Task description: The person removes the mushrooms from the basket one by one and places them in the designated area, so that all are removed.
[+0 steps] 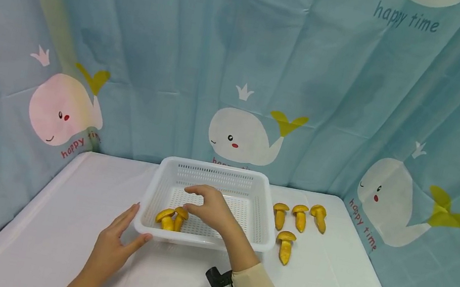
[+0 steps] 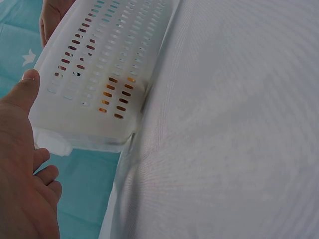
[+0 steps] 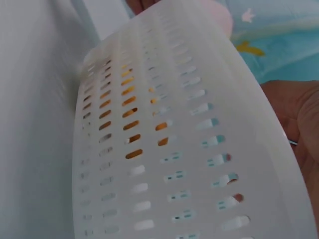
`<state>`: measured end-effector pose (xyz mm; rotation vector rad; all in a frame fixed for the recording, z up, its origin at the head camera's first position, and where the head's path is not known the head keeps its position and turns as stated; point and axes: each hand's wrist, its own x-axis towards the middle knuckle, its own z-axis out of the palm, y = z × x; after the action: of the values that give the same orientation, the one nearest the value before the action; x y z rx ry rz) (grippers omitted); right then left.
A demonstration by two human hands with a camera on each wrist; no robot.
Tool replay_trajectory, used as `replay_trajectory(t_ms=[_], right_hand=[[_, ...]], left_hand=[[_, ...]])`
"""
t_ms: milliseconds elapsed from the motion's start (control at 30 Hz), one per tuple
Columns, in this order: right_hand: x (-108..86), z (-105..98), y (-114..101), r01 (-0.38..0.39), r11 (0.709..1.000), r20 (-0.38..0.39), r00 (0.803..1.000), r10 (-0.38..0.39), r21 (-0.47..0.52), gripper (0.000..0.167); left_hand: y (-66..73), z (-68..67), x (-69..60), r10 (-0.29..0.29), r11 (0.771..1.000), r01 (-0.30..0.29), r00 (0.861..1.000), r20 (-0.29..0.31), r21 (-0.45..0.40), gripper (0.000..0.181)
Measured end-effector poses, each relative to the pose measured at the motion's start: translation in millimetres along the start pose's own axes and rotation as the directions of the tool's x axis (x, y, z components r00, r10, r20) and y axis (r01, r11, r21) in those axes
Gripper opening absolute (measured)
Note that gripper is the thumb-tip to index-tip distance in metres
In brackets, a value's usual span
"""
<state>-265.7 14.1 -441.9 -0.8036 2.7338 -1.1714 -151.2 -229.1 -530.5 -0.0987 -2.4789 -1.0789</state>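
Note:
Two yellow-brown mushrooms, the left mushroom [image 1: 167, 219] and the right mushroom [image 1: 179, 220], stand side by side in the front left of a white plastic basket [image 1: 270, 217]. Over the basket, just beside the right mushroom's cap, my right hand [image 1: 211, 207] has thumb and index finger apart, with nothing visible between them. My left hand [image 1: 112, 246] rests at the basket's front left corner, thumb at the front rim and fingers along the left side. In the left wrist view, the left thumb [image 2: 27, 89] lies against the rim. Through the slots, orange patches show.
Several more mushrooms lie on the white-covered table right of the basket, one mushroom [image 1: 285, 248] nearer the front than the others. A blue curtain [image 1: 172, 51] printed with whales hangs behind and beside the table [image 1: 168, 281]. A black device [image 1: 219, 278] sits at my right wrist.

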Motion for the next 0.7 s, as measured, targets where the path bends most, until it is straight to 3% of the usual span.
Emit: replay_trajectory(t_ms=[467,700], right_hand=[[14.2,23,2,-0.062,0.998,0.019,0.998,0.061,0.014,0.039],[16.4,27,3,-0.087,0.995,0.052,0.995,0.085,0.038,0.039]], left_hand=[[-1.6,-0.9,0.9,0.038,0.999,-0.038,0.999,-0.028,-0.013,0.09],[-2.5,-1.1,0.9,0.022,1.0,-0.022,1.0,-0.02,0.0,0.092]])
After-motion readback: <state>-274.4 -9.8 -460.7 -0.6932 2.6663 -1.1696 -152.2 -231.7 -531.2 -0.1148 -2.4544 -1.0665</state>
